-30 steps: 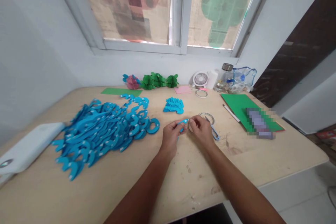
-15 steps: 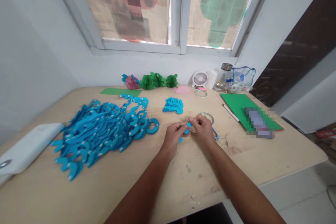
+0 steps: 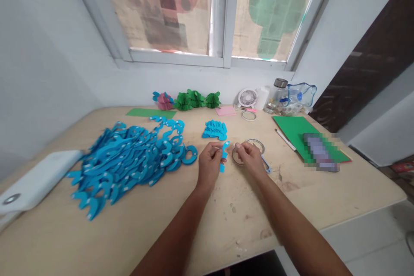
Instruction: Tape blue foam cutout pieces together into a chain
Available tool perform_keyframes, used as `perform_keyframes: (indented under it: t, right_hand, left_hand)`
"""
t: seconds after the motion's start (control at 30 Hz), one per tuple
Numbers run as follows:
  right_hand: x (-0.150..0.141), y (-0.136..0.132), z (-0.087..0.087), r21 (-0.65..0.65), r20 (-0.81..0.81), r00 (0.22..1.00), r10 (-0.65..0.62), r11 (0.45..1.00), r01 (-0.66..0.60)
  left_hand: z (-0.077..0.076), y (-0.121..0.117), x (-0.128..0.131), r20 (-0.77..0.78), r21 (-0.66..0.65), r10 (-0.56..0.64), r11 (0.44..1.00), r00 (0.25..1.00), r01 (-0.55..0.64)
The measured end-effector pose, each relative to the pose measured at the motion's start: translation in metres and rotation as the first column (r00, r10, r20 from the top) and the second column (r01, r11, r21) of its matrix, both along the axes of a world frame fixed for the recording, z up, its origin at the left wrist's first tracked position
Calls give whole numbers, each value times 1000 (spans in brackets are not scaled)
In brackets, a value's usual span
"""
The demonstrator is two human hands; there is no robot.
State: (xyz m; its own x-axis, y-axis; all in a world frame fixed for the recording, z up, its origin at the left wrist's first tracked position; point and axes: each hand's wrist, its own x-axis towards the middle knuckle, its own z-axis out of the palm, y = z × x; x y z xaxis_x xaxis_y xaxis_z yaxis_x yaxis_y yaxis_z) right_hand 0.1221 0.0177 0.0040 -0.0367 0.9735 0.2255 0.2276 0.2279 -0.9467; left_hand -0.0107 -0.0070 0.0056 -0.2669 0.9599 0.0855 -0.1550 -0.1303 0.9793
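A small curved blue paper piece point(image 3: 225, 148) is pinched in my left hand point(image 3: 208, 161), its upper tip pointing up and its lower end showing below the fingers. To the right, my right hand point(image 3: 249, 155) is closed in a pinch with a tiny whitish bit at the fingertips, too small to make out. A gap separates the two hands. Beside and partly behind the right hand lie rolls of tape point(image 3: 255, 141) and the blue handle of a tool point(image 3: 266, 164). Just beyond the hands sits a small stack of blue paper pieces point(image 3: 214, 130).
A large heap of blue paper rings point(image 3: 126, 155) with white patches covers the left. White device point(image 3: 39, 179) at far left. Along the back: green paper ornaments point(image 3: 195, 99), a small fan point(image 3: 247, 97), a glass bottle point(image 3: 277, 95). Right: green sheets point(image 3: 291, 131) and a pen point(image 3: 285, 139).
The hands came together at the blue paper piece, then moved apart. The piece stays in my left hand, now more upright; my right hand has drawn off with a tiny whitish bit.
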Motion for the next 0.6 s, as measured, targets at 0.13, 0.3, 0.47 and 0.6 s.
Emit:
perform_keyframes:
  t: [0.13, 0.3, 0.47, 0.6]
  right_hand:
    - [-1, 0, -3, -24, 5, 999, 49, 999, -49]
    - [-2, 3, -10, -18, 26, 999, 23, 1000, -23]
    - [-3, 0, -9, -2, 43, 998, 47, 999, -47]
    - [-5, -2, -7, -13, 28, 996, 81, 997, -81]
  left_hand:
    - [3, -1, 2, -45, -11, -32, 999, 999, 31]
    - [9, -3, 3, -37, -15, -58, 998, 998, 58]
    - [10, -4, 4, -53, -15, -54, 998, 997, 54]
    - [9, -3, 3, -86, -2, -46, 999, 995, 46]
